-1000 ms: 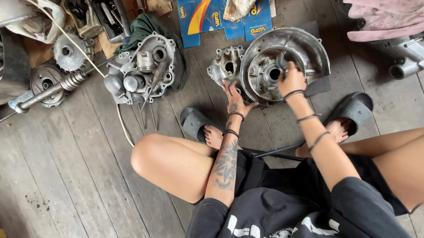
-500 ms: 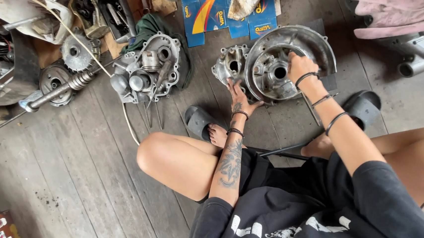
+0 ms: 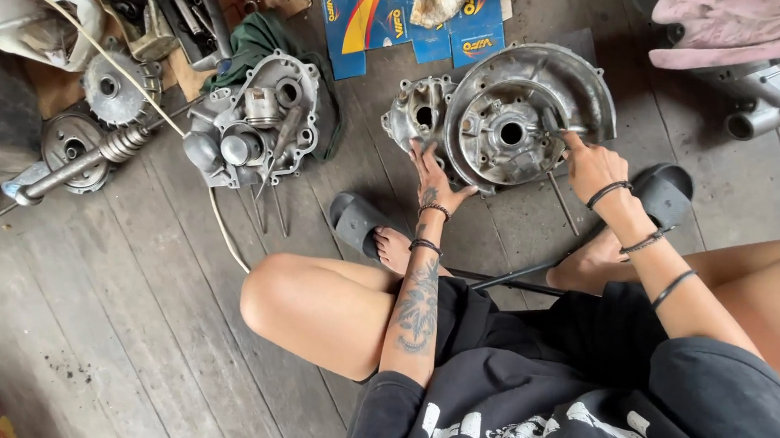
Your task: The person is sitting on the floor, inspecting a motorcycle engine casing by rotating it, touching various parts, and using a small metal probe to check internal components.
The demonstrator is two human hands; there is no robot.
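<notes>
Grey wooden floorboards [image 3: 108, 318] carry everything, and the person sits low on them with bare knees raised. Between the two black sandals, in the upper middle of the view, lies a round metal engine casing [image 3: 516, 118] with a hole in its centre; a smaller casing part [image 3: 420, 111] is joined to its left side. The left hand [image 3: 434, 176] rests flat against the lower left edge of this casing, fingers spread wide and holding nothing. The right hand [image 3: 586, 164] is on the right side of the casing, with the fingers bent and the tips touching the inner face; whether it pinches something small I cannot tell. A thin metal rod [image 3: 563, 202] lies on the floor just below the casing, near the right hand. A black bar [image 3: 505, 279] lies across the floor near the feet. Further left stands a second engine block [image 3: 255, 127] on a green cloth [image 3: 256, 40]. Blue cardboard boxes [image 3: 368, 16] lie behind the casing. Near the left edge are a coil spring on a shaft [image 3: 92, 157] and toothed wheels [image 3: 111, 90].
</notes>
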